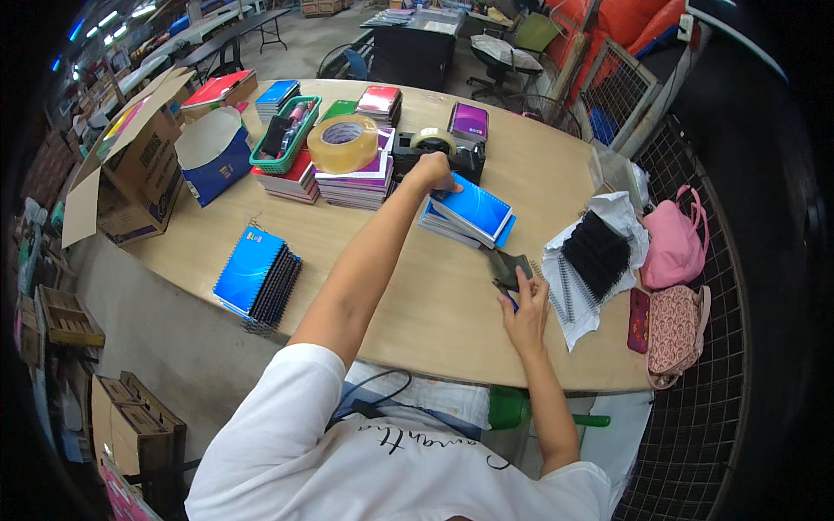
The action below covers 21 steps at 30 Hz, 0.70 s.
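Head view: hand positions at the notebook stack

Left hand: fingers curled at the upper-left corner of the blue notebook; grip cannot be confirmed. The blue notebook lies atop other notebooks on the table, just on the near side of the black tape dispenser.

Right hand: partly open, index finger extended to a dark flexible piece; a small blue item shows at the fingers, hold unclear. Black spiral coils rest on white wrapping to its right
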{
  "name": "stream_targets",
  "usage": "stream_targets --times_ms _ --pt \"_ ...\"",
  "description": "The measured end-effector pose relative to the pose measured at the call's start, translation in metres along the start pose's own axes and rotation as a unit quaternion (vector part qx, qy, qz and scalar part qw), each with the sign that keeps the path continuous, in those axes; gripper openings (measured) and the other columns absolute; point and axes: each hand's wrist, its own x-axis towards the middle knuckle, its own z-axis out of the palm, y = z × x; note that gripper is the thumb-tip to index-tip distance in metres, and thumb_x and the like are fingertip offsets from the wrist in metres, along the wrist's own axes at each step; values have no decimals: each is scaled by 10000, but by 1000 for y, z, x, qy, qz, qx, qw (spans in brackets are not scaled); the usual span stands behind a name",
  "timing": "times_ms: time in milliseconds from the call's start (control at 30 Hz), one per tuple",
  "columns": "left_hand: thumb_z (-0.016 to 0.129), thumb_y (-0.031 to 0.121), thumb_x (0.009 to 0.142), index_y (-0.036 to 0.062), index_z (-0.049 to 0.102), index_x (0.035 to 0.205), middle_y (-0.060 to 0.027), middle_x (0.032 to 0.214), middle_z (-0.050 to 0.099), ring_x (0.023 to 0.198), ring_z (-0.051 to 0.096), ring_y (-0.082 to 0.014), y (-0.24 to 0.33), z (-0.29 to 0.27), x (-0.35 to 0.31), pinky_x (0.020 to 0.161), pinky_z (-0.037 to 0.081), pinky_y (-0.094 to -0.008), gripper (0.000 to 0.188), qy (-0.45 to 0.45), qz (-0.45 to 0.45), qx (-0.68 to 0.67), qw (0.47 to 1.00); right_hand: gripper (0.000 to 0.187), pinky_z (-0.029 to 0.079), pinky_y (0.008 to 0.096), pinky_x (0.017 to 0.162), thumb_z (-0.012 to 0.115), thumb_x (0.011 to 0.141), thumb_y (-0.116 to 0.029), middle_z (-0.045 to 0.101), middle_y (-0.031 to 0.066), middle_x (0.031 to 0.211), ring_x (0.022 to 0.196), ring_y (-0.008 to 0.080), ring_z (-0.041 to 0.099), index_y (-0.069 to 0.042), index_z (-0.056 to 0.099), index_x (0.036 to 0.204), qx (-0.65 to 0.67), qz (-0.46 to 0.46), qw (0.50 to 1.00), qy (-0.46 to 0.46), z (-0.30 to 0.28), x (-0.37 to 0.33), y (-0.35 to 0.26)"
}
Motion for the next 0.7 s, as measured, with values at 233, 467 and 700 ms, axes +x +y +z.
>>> stream_targets --times_ms 233,467,700 --pt "882 357 634 14 654 1085 -200 1038 685 991 663 -310 -10 3 5 864 516 -367 611 67 37 15 997 534 427 437 801 730 808 -252 496 158 1081 944 323 537 -59 550 1273 16 -33 998 50 -3 28 12" --pt "859 242 659 9 637 1118 -239 1254 570 1199 538 -334 11 4 -48 962 476 -417 560 274 100 33 956 508 487 327 714 773 754 -119 528 120 1017 846 235 543 -38 587 1219 120 53 986 101 -22 32 -1" --pt "823 192 654 130 658 1194 -125 1255 607 1142 572 -334 25 21 -88 953 470 -431 568 -12 445 111 889 670 514 383 766 810 679 -105 601 184 1115 795 312 639 -44 552 1293 111 15 991 79 35 68 -16"
